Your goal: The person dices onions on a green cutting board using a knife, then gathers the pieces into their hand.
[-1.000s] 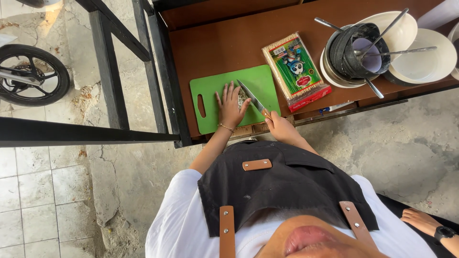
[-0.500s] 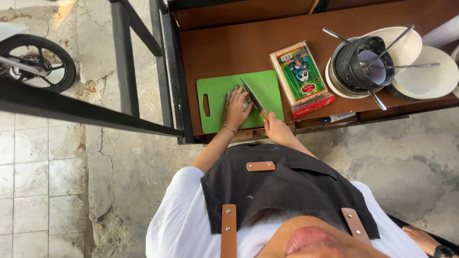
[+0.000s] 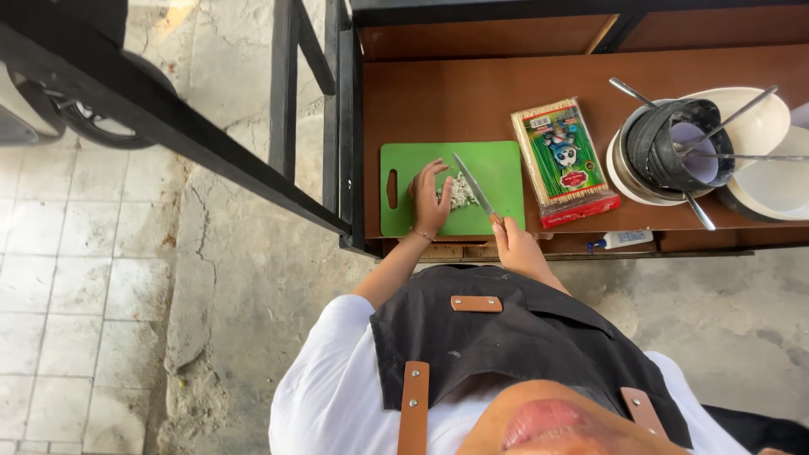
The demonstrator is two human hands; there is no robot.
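So the person is standing at a brown desk with a green cutting board near its front edge. The left hand lies on the board with fingers curled, pressing against the left side of a small pile of chopped pale stuff; it's not really wrapped around anything, more like bunching the pile together. There's a thin bracelet on that wrist.

The right hand is closed around the handle of a knife, right at the front edge of the board. The blade runs diagonally up and to the left across the board, sitting just to the right of the chopped pile, so the pile ends up between the fingers of the left hand and the blade. Can't tell whether the edge is touching the board or slightly lifted.

Just to the right of the board is a flat packet of thin green sticks with a red end, lying at a slight angle. Further right there's a stack of white bowls with a black container and a few metal utensils poking out. The person has a black apron with brown straps over a white shirt.
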